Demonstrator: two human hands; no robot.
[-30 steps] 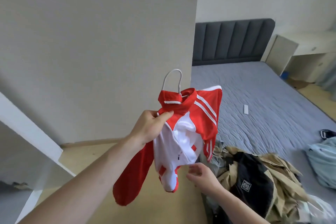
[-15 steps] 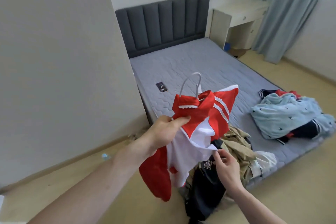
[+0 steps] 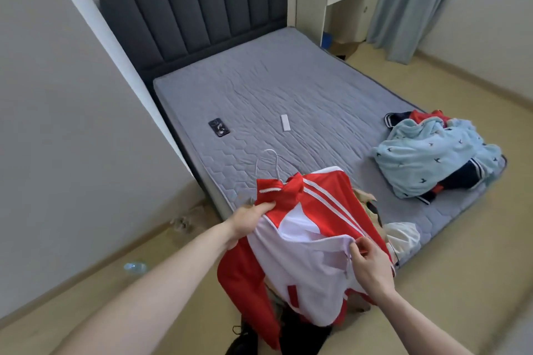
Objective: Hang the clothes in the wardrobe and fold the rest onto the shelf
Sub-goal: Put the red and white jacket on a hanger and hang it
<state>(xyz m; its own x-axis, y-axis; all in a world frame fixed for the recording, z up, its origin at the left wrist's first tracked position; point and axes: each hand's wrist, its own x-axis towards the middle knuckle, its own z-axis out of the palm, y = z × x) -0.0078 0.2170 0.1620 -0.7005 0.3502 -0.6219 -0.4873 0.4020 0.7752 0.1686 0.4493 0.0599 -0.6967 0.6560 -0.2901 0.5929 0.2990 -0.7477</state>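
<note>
Around: one phone [image 3: 219, 127] and one remote [image 3: 285, 123] lie apart on the bed [image 3: 288, 89]; two clothes heaps, blue pile [image 3: 432, 155] on its corner.
Jacket [image 3: 311, 228]: on one white hanger [image 3: 266, 166], before the bed.
Left grip [image 3: 252, 219]: clutches the collar.
Right grip [image 3: 367, 261]: pinches the zipper edge.
Change: right hand has risen; front spread wider.

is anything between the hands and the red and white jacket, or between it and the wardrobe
Nothing lies between them: the left hand grips the red and white jacket below its collar, and the right hand pinches its zipper edge. The white hanger is already inside it. No wardrobe is in view, so that path cannot be judged.
</note>
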